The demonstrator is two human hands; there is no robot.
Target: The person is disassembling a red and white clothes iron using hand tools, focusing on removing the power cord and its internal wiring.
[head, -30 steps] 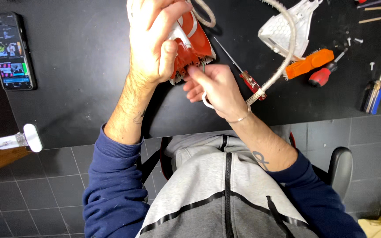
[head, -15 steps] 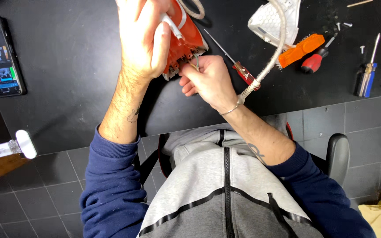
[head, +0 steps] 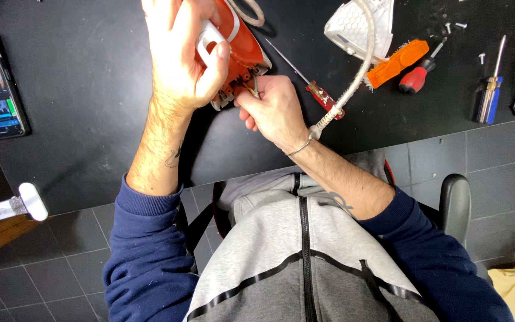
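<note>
Since prior frame, view shifted slightly; both hands hold position. Left hand [head: 180, 56] fingers wrapped around orange clothes iron [head: 242, 50], raised over black counter [head: 78, 107]. Right hand [head: 272, 110] fingers pinch small metal part [head: 255, 88] at iron's rear base; screwdriver [head: 308, 83] lies just beside.

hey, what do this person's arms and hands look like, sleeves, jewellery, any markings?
Both arms wear navy blue sleeves pushed up to the elbows. The left hand is bare, with a small dark tattoo above the wrist. The right hand has a thin metal bangle at the wrist and a dark tattoo near its cuff.
</note>
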